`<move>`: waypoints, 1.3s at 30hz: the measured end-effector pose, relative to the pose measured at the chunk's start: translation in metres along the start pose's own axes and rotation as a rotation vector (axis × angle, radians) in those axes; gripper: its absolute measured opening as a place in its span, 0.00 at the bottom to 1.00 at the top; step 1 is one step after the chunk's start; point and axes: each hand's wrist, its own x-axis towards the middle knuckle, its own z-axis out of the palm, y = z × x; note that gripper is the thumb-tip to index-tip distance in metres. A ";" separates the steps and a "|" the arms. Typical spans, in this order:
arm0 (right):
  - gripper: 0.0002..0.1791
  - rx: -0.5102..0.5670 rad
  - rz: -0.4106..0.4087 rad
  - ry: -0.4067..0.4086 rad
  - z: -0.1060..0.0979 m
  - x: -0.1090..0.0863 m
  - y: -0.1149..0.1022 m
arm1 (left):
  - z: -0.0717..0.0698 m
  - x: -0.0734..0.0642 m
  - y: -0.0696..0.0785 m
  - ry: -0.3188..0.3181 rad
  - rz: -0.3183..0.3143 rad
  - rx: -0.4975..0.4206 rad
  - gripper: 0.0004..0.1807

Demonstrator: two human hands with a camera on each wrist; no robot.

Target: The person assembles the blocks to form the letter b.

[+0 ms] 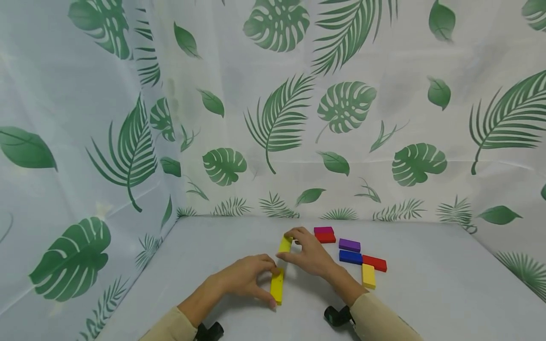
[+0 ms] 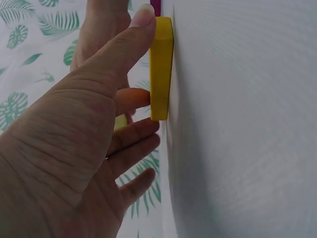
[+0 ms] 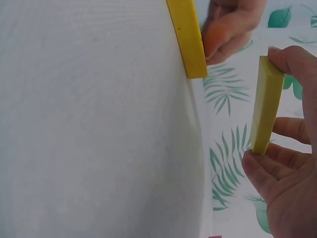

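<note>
Two yellow blocks are in the hands. My left hand (image 1: 245, 277) holds one long yellow block (image 1: 277, 288) down by the white tabletop, thumb at its near end and index finger toward its far end. In the left wrist view this yellow block (image 2: 161, 69) stands close to the table surface. Farther forward, my right hand (image 1: 314, 253) pinches a paler yellow block (image 1: 285, 244) by its two ends. The right wrist view shows that paler block (image 3: 267, 106) between thumb and fingertips, apart from the tabletop.
To the right on the white table (image 1: 426, 293) lie a magenta block (image 1: 323, 230), a red block (image 1: 325, 238), a purple block (image 1: 350, 245), a blue block (image 1: 350, 257), another red block (image 1: 375, 263) and a yellow-orange block (image 1: 368, 276). A leaf-patterned curtain (image 1: 273, 189) borders the table.
</note>
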 end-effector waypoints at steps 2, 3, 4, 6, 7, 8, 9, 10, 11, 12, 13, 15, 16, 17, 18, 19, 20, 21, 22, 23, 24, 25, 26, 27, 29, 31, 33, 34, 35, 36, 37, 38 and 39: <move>0.30 0.003 0.006 -0.010 0.000 -0.001 0.000 | -0.002 -0.001 0.002 0.022 0.024 0.050 0.38; 0.30 0.006 0.008 -0.017 0.000 -0.001 0.001 | -0.002 -0.002 0.004 0.031 0.032 0.074 0.39; 0.31 0.005 0.009 -0.025 0.000 -0.001 0.002 | -0.003 -0.003 0.005 0.041 0.039 0.096 0.38; 0.31 0.002 0.008 -0.049 0.002 -0.001 0.004 | -0.004 -0.005 0.007 0.058 0.055 0.126 0.39; 0.32 -0.003 0.011 -0.063 0.002 -0.001 0.006 | -0.004 -0.006 0.008 0.064 0.064 0.134 0.39; 0.32 -0.005 0.011 -0.080 0.003 -0.001 0.007 | -0.004 -0.006 0.008 0.068 0.072 0.143 0.39; 0.31 -0.007 0.011 -0.100 0.004 -0.001 0.009 | -0.004 -0.006 0.008 0.072 0.083 0.153 0.40; 0.31 -0.007 0.010 -0.120 0.005 -0.001 0.011 | -0.004 -0.006 0.008 0.076 0.095 0.159 0.40; 0.30 -0.006 0.007 -0.138 0.006 -0.001 0.012 | -0.004 -0.006 0.008 0.076 0.106 0.166 0.40; 0.29 0.002 0.006 -0.155 0.007 -0.001 0.014 | -0.003 -0.006 0.007 0.076 0.116 0.172 0.41; 0.29 0.009 0.004 -0.172 0.007 -0.001 0.015 | -0.003 -0.006 0.007 0.074 0.125 0.180 0.41; 0.28 0.022 -0.011 -0.199 0.008 -0.001 0.017 | -0.003 -0.006 0.007 0.069 0.140 0.187 0.41; 0.28 0.027 -0.018 -0.209 0.009 -0.001 0.018 | -0.003 -0.005 0.007 0.063 0.144 0.187 0.41; 0.28 0.033 -0.027 -0.220 0.009 -0.001 0.018 | -0.004 -0.005 0.007 0.056 0.145 0.186 0.41; 0.29 0.034 -0.035 -0.232 0.009 -0.001 0.019 | -0.004 -0.005 0.008 0.052 0.149 0.185 0.41; 0.29 0.033 -0.045 -0.246 0.009 -0.001 0.019 | -0.005 -0.005 0.009 0.048 0.150 0.182 0.41; 0.29 0.027 -0.058 -0.262 0.009 -0.001 0.020 | -0.005 -0.006 0.009 0.044 0.150 0.180 0.41; 0.29 0.027 -0.064 -0.280 0.009 -0.001 0.020 | -0.006 -0.006 0.010 0.041 0.151 0.180 0.41; 0.29 0.026 -0.073 -0.296 0.009 -0.001 0.020 | -0.006 -0.006 0.011 0.039 0.154 0.181 0.41; 0.28 0.027 -0.080 -0.313 0.009 -0.001 0.021 | -0.007 -0.006 0.011 0.040 0.158 0.187 0.41; 0.28 0.025 -0.082 -0.329 0.010 -0.001 0.021 | -0.007 -0.007 0.012 0.043 0.162 0.194 0.41; 0.27 0.025 -0.084 -0.340 0.010 -0.001 0.020 | -0.007 -0.007 0.012 0.044 0.162 0.195 0.40; 0.27 0.026 -0.087 -0.349 0.010 -0.001 0.020 | -0.007 -0.007 0.012 0.046 0.168 0.200 0.40; 0.26 0.030 -0.092 -0.356 0.010 -0.001 0.020 | -0.007 -0.007 0.013 0.049 0.174 0.202 0.40; 0.26 0.026 -0.098 -0.362 0.010 -0.002 0.019 | -0.006 -0.007 0.013 0.051 0.180 0.201 0.40; 0.26 0.023 -0.102 -0.366 0.010 -0.002 0.019 | -0.006 -0.007 0.014 0.045 0.175 0.193 0.39; 0.26 0.026 -0.106 -0.370 0.010 -0.002 0.019 | -0.006 -0.007 0.015 0.039 0.169 0.194 0.39; 0.26 0.023 -0.102 -0.372 0.010 -0.002 0.019 | -0.006 -0.007 0.015 0.036 0.166 0.196 0.39; 0.26 0.024 -0.104 -0.373 0.010 -0.001 0.020 | -0.005 -0.007 0.015 0.036 0.166 0.203 0.39; 0.26 0.022 -0.106 -0.373 0.010 -0.001 0.020 | -0.005 -0.007 0.015 0.035 0.166 0.205 0.39; 0.26 0.017 -0.110 -0.372 0.009 -0.001 0.020 | -0.005 -0.006 0.015 0.036 0.168 0.208 0.39; 0.26 0.013 -0.111 -0.372 0.009 -0.001 0.020 | -0.005 -0.006 0.015 0.038 0.172 0.214 0.38; 0.27 0.007 -0.114 -0.370 0.009 -0.001 0.020 | -0.005 -0.006 0.015 0.040 0.177 0.219 0.38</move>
